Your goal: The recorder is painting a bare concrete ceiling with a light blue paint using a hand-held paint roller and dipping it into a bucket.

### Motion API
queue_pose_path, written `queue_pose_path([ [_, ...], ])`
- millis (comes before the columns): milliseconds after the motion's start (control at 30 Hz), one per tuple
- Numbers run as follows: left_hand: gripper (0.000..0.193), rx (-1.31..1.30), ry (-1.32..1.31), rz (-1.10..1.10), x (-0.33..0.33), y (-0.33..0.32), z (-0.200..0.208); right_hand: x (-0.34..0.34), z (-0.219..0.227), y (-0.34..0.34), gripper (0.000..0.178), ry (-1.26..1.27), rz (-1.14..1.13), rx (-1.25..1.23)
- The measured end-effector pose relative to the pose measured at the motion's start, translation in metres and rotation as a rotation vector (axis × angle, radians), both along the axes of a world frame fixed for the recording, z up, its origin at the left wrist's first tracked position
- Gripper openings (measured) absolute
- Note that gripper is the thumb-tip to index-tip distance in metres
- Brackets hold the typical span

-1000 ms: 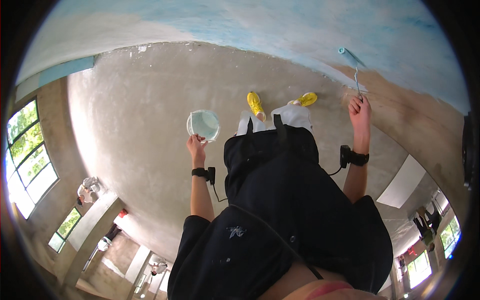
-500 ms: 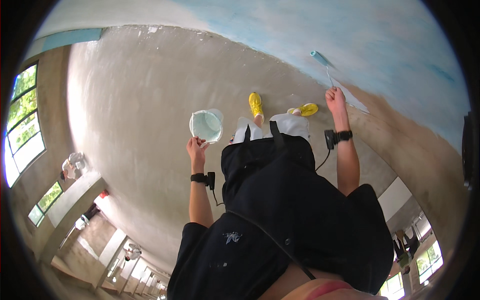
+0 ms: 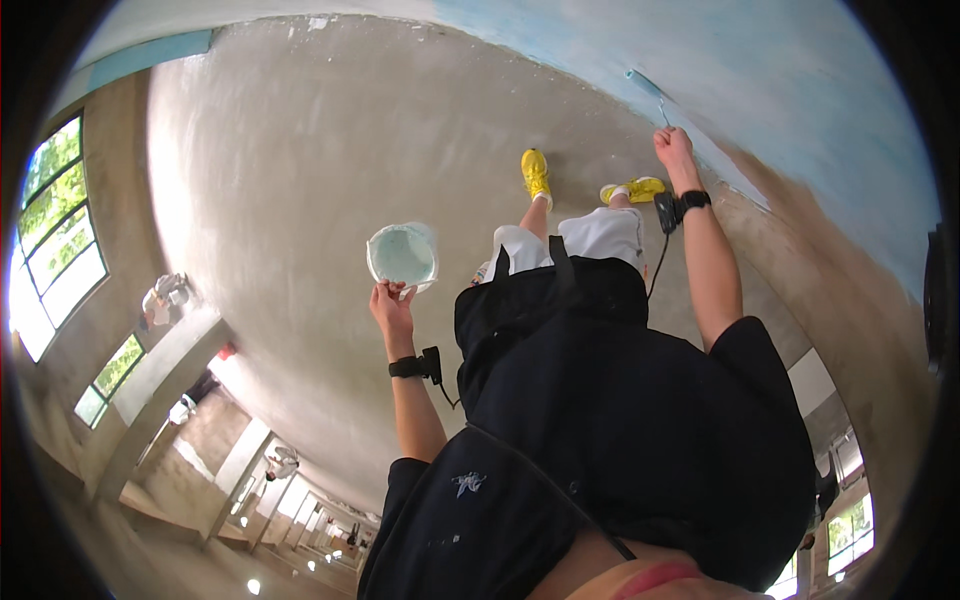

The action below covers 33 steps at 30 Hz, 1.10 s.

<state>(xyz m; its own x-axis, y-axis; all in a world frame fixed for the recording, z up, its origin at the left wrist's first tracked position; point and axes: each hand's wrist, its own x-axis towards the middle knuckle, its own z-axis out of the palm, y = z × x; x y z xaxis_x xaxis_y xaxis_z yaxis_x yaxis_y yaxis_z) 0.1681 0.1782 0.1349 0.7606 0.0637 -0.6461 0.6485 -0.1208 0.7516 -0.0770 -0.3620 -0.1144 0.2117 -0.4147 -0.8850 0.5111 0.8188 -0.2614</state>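
Observation:
My left hand (image 3: 393, 304) grips the rim of a whitish bucket (image 3: 430, 262), holding it out over the floor to the left of my body. Pale blue paint (image 3: 403, 255) shows inside it. With arm stretched forward, my right hand (image 3: 675, 150) is closed around a paint roller's handle, mostly hidden in the fist. The roller's thin wire frame leads up to a light blue sleeve (image 3: 642, 82), which lies against the wall (image 3: 780, 90) painted in patchy blue and white. A brown unpainted strip runs along the wall's lower part.
Grey concrete floor (image 3: 290, 170) spreads ahead and left, with white specks near the wall base. My yellow shoes (image 3: 536, 172) stand close to the wall. Several people work far off, one person (image 3: 165, 298) by the left windows (image 3: 60, 215). A red object (image 3: 226, 350) sits near a pillar.
My right hand and the roller appear higher in the picture, the roller still at the wall. The bucket has turned slightly, showing more of its inside. My whole view has shifted a little.

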Motion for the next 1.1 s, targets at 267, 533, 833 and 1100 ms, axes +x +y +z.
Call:
queue_pose_path([
  [267, 0.016, -0.053, 0.08, 0.033, 0.019, 0.015, -0.043, -0.099, 0.135, 0.039, 0.021, -0.002, -0.135, -0.218],
  [533, 0.013, -0.176, 0.128, -0.04, 0.027, -0.016, -0.045, -0.128, 0.194, 0.066, 0.022, 0.053, -0.196, -0.329],
  [833, 0.019, -0.208, 0.061, -0.202, 0.018, -0.052, 0.026, -0.078, 0.008, 0.002, 0.02, 0.05, -0.058, -0.107],
  [1100, 0.019, -0.168, -0.004, -0.167, 0.003, -0.05, 0.034, -0.063, -0.032, -0.01, 0.019, 0.114, -0.029, -0.072],
])
